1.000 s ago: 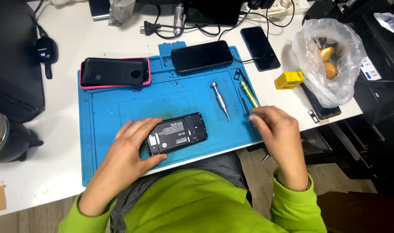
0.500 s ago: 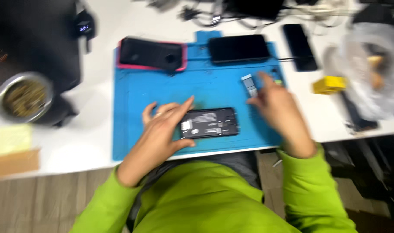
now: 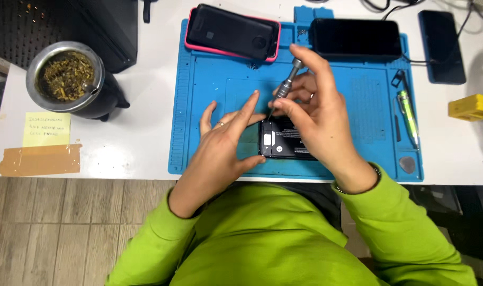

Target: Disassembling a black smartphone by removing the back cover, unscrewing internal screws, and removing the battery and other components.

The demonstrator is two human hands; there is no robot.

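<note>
In the head view, the small black opened phone [image 3: 284, 139] lies face down near the front edge of the blue silicone work mat [image 3: 209, 79]. The left hand [image 3: 225, 140] braces the phone's left end with spread fingers, while the right hand [image 3: 315, 114] has its fingers pinched around the slim grey metal screwdriver [image 3: 287, 85], tip at the phone's upper left corner. To do this well, I judge the driver should stand square in the screw head under light downward pressure, turned by fingertips only, the phone pinned flat against the mat.

Right half of the opened phone [image 3: 279, 139] under the right hand [image 3: 318, 119].
</note>
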